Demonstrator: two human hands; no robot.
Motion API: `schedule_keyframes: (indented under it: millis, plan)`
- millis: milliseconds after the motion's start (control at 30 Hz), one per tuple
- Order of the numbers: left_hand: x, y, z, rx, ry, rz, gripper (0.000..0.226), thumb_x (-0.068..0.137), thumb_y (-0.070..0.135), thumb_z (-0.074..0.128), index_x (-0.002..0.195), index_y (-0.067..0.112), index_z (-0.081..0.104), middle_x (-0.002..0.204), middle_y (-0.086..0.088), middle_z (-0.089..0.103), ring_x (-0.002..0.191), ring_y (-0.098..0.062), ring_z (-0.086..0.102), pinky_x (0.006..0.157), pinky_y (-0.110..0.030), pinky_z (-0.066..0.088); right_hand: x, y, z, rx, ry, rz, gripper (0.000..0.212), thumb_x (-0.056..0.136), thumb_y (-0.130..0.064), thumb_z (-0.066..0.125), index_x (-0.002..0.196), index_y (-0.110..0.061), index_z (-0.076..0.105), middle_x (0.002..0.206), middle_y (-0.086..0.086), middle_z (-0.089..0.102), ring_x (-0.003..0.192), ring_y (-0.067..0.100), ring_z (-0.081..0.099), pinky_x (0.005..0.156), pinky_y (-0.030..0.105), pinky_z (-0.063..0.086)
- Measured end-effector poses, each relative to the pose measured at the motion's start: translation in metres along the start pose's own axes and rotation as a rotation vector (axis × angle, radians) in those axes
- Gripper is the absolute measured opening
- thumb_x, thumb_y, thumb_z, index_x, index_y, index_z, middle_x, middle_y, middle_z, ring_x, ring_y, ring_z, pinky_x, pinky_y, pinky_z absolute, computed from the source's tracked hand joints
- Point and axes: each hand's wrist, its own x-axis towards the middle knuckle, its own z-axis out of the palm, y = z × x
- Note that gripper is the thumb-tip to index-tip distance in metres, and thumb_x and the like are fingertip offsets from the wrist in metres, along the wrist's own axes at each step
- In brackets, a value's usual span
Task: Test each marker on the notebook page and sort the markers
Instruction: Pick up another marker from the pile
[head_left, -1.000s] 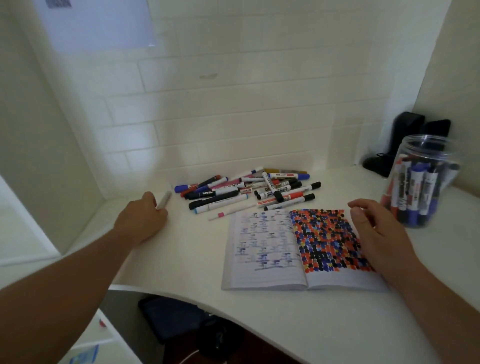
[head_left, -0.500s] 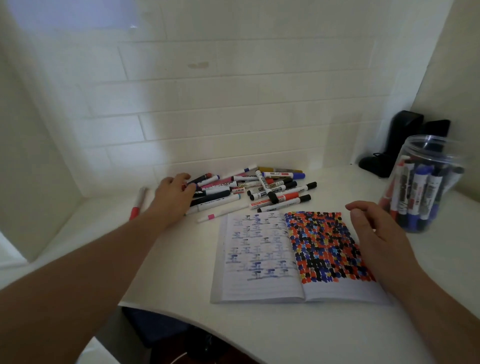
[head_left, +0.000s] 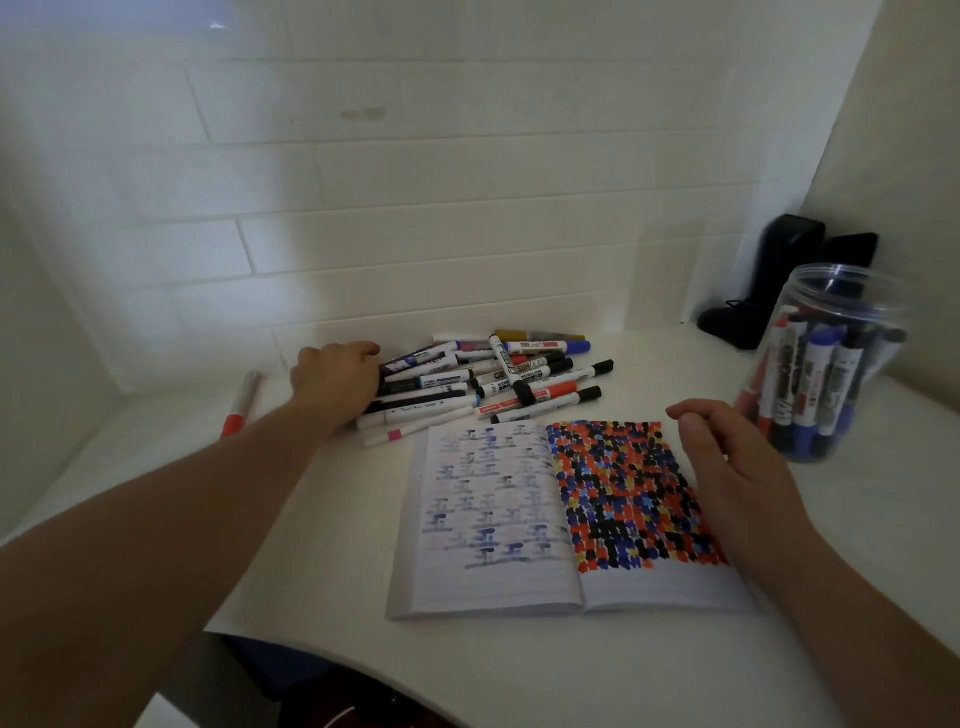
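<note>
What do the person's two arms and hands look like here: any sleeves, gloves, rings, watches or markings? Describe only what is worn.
Both forearms are bare as far as the frame shows: no sleeves reach into view. The left hand and the right hand wear no gloves, and no ring, watch, bracelet or marking shows on either hand or wrist.

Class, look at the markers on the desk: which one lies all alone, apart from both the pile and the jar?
The red-capped marker at the far left, beyond the left hand. All other markers lie in the pile or stand in the jar.
</note>
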Motion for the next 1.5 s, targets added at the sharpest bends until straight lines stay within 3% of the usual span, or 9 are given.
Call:
schedule_keyframes:
  millis: [200, 367, 533, 667, 800, 967, 1200, 1367, 1500]
  plan:
    - [0.013, -0.029, -0.018, 0.04, -0.136, 0.081, 0.028, 0.102, 0.021, 0.057, 0.126, 0.021, 0.072, 0.128, -0.009, 0.069, 0.117, -0.032, 0.061, 0.099, -0.035, 0.047, 0.001, -0.003, 0.001, 0.011, -0.01, -0.019, 0.024, 0.109, -0.032, 0.042, 0.116, -0.025, 0.064, 0.104, -0.022, 0.061, 0.098, -0.02, 0.052, 0.079, 0.013, 0.037]
    - [0.01, -0.042, -0.022, 0.184, -0.058, 0.055, 0.027, 0.102, 0.023, 0.05, 0.123, 0.015, 0.065, 0.115, -0.017, 0.067, 0.104, -0.037, 0.061, 0.091, -0.042, 0.051, 0.001, -0.005, 0.001, -0.006, -0.015, -0.032, 0.023, 0.109, -0.03, 0.043, 0.116, -0.023, 0.064, 0.103, -0.022, 0.06, 0.097, -0.022, 0.051, 0.079, 0.013, 0.037]
    - [-0.026, -0.018, -0.038, -0.098, 0.17, 0.113, 0.016, 0.104, 0.025, 0.034, 0.106, 0.021, 0.05, 0.084, -0.01, 0.062, 0.08, -0.032, 0.056, 0.072, -0.045, 0.051, -0.001, -0.007, 0.0, -0.003, -0.031, -0.008, 0.022, 0.108, -0.032, 0.044, 0.114, -0.024, 0.064, 0.098, -0.015, 0.064, 0.093, -0.016, 0.054, 0.074, 0.018, 0.04]
    - [-0.087, 0.045, -0.055, -0.468, 0.134, 0.325, 0.016, 0.108, 0.029, 0.039, 0.106, 0.025, 0.054, 0.072, -0.002, 0.059, 0.062, -0.018, 0.052, 0.056, -0.032, 0.039, -0.004, -0.015, -0.002, -0.006, -0.058, 0.017, 0.017, 0.107, -0.034, 0.048, 0.115, -0.029, 0.063, 0.096, -0.011, 0.066, 0.091, -0.004, 0.06, 0.071, 0.017, 0.041]
    - [-0.15, 0.106, -0.043, -0.451, -0.08, 0.65, 0.018, 0.109, 0.035, 0.042, 0.113, 0.03, 0.058, 0.072, 0.009, 0.057, 0.055, -0.002, 0.045, 0.05, -0.015, 0.033, -0.007, -0.023, -0.007, 0.022, -0.128, 0.011, 0.024, 0.097, -0.043, 0.059, 0.119, -0.036, 0.065, 0.082, -0.01, 0.065, 0.076, 0.001, 0.06, 0.069, 0.02, 0.043]
    - [-0.202, 0.153, -0.026, -0.448, -0.148, 0.918, 0.023, 0.108, 0.04, 0.044, 0.12, 0.03, 0.061, 0.084, 0.011, 0.062, 0.073, -0.004, 0.057, 0.064, -0.025, 0.047, -0.016, -0.027, -0.015, 0.39, -0.352, 0.039, 0.027, 0.1, -0.04, 0.061, 0.124, -0.031, 0.07, 0.067, -0.001, 0.061, 0.062, 0.005, 0.051, 0.062, 0.024, 0.047]
    - [-0.214, 0.15, 0.005, -0.615, -0.161, 0.849, 0.021, 0.106, 0.034, 0.054, 0.121, 0.046, 0.062, 0.075, 0.031, 0.063, 0.061, -0.003, 0.057, 0.057, -0.013, 0.037, -0.021, -0.032, -0.011, 0.611, -0.438, 0.165, 0.024, 0.103, -0.02, 0.058, 0.113, -0.026, 0.079, 0.067, 0.007, 0.058, 0.059, 0.012, 0.05, 0.051, 0.025, 0.041]
    - [-0.207, 0.143, 0.007, -0.713, -0.192, 0.755, 0.048, 0.096, 0.039, 0.069, 0.14, 0.05, 0.053, 0.121, 0.021, 0.071, 0.102, -0.001, 0.068, 0.094, -0.031, 0.055, -0.02, -0.038, -0.011, 0.741, -0.418, 0.226, 0.031, 0.098, -0.004, 0.058, 0.12, -0.02, 0.074, 0.058, 0.007, 0.052, 0.049, 0.012, 0.044, 0.043, 0.022, 0.036]
    - [-0.212, 0.145, 0.002, -0.67, -0.306, 0.618, 0.056, 0.086, 0.031, 0.077, 0.126, 0.044, 0.039, 0.084, 0.007, 0.067, 0.067, 0.0, 0.062, 0.071, -0.036, 0.061, -0.011, -0.033, -0.03, 0.885, -0.394, 0.303, 0.024, 0.079, -0.013, 0.056, 0.098, -0.014, 0.071, 0.063, 0.009, 0.044, 0.053, 0.018, 0.038, 0.045, 0.024, 0.031]
